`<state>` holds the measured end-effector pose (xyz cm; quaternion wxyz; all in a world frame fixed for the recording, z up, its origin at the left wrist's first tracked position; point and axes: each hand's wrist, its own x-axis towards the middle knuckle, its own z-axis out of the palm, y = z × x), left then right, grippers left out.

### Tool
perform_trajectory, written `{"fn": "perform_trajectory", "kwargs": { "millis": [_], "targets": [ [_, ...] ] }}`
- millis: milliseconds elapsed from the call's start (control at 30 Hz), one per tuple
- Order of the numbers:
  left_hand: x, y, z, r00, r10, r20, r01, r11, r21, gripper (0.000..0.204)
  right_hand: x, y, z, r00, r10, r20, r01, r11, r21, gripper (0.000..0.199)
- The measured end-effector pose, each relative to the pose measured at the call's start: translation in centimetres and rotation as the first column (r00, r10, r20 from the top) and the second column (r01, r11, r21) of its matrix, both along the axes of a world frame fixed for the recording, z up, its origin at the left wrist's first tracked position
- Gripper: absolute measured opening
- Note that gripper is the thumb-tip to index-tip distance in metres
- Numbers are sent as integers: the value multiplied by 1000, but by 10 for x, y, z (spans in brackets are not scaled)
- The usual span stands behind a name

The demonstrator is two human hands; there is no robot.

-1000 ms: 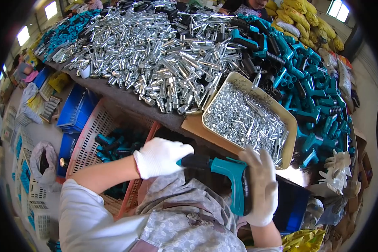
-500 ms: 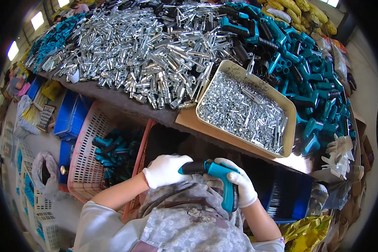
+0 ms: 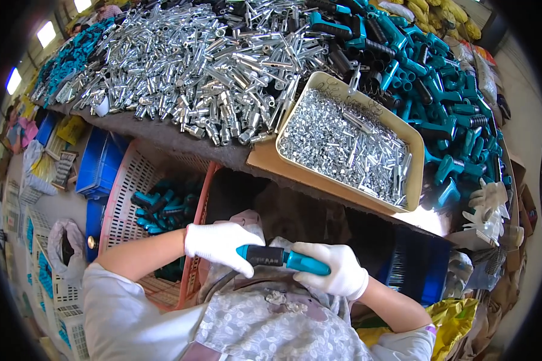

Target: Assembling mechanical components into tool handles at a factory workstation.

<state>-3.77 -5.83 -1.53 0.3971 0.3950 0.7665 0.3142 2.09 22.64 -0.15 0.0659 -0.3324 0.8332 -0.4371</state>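
Observation:
Between my hands, in front of my apron, lies a teal-and-black pistol-shaped tool [image 3: 267, 256], held level. My left hand [image 3: 220, 245], in a white glove, closes on its left end, by the black sleeve and teal tip. My right hand [image 3: 334, 269], gloved alike, wraps around the teal body, hiding most of the grip. Beyond my hands, on the table, a cream tray [image 3: 417, 180] holds many small silvery metal pieces and some longer slotted tubes. Below the table edge, left of my left hand, a pink perforated basket [image 3: 123, 198] contains similar teal-and-black tools [image 3: 162, 207].
A large heap of silvery metal fittings [image 3: 180, 66] covers the table. Teal tool bodies [image 3: 457, 120] are piled at the right, near white gloves [image 3: 486, 207]. Blue bins [image 3: 102, 159] stand at left. A yellow bag [image 3: 451, 322] lies by my right elbow.
The tool has turned so that its grip no longer hangs down in view. My left hand has moved left and slightly down, and my right hand now covers more of the teal body.

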Motion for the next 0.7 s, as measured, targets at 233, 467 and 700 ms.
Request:
{"fn": "perform_trajectory", "kwargs": {
  "millis": [233, 467, 700],
  "targets": [
    [-11, 10, 2, 904, -245, 350, 246, 968, 43, 60, -22, 15, 19, 365, 535, -762, -277, 844, 460, 45],
    [-2, 5, 7, 954, -150, 260, 131, 987, 89, 52, -14, 7, 29, 719, 418, -555, -219, 894, 390, 42],
    [-4, 14, 41, 501, -71, -862, -62, 991, -118, 28, -9, 7, 25, 341, 139, 930, 473, 829, -298, 58]
  ]
}}
